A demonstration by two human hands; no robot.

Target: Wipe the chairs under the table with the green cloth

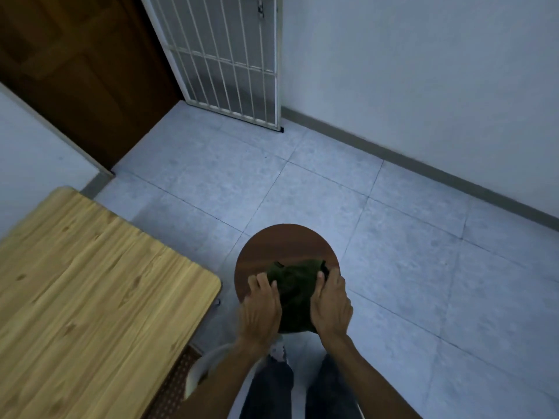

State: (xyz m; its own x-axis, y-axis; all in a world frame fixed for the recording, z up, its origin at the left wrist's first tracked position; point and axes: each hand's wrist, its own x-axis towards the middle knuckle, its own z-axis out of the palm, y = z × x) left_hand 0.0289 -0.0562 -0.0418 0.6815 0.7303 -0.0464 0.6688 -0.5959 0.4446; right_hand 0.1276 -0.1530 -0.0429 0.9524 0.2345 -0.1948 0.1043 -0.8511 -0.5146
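Note:
A round brown stool seat [284, 246] stands on the tiled floor just right of the wooden table [90, 282]. The dark green cloth [295, 293] lies bunched on the near half of the seat. My left hand [261, 306] rests on the cloth's left edge with fingers spread over the seat. My right hand [331, 303] grips the cloth's right side, the thumb hooked over its top. The stool's legs are hidden beneath the seat and my arms.
A light wooden table fills the lower left. Under its near corner sits a white-rimmed chair [196, 370] with a perforated brown surface. A dark wooden door [84, 71] and a white barred gate [230, 62] stand at the back. Pale floor tiles [423, 267] spread to the right.

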